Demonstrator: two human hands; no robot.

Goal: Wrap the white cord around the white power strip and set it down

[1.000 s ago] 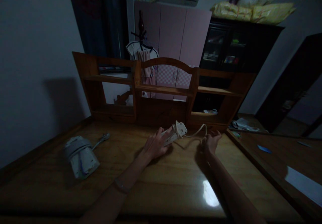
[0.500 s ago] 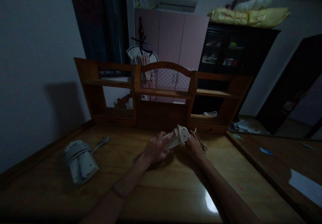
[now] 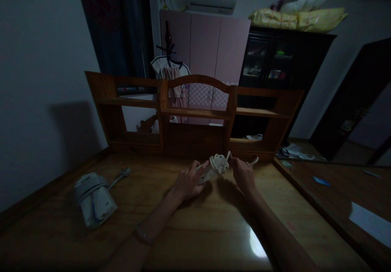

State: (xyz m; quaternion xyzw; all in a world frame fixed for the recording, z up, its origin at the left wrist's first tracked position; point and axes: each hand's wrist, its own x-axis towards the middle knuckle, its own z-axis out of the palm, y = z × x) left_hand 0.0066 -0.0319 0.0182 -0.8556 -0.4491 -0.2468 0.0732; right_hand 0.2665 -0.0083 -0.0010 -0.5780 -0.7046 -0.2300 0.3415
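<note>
My left hand (image 3: 190, 181) is closed around one end of a white power strip (image 3: 206, 174), holding it tilted just above the wooden desk. Loops of the white cord (image 3: 217, 164) are wound about the strip's far end. Right of it, my right hand (image 3: 243, 174) grips a stretch of that cord, which runs from the strip to my fingers and sticks out beyond them. Off to the left, a second white power strip (image 3: 97, 207) lies on the desk with its grey-white cord wrapped round it and its plug (image 3: 124, 172) lying out to the side.
A wooden shelf unit (image 3: 195, 113) stands along the desk's far edge. The left side meets a wall (image 3: 45, 141). A raised wooden edge (image 3: 305, 198) borders the right, with a white paper (image 3: 371, 222) and a blue card (image 3: 321, 181) on the lower surface beyond.
My right hand has moved slightly right, away from the strip, drawing the cord out between them. The left hand still holds the strip in nearly the same place.
</note>
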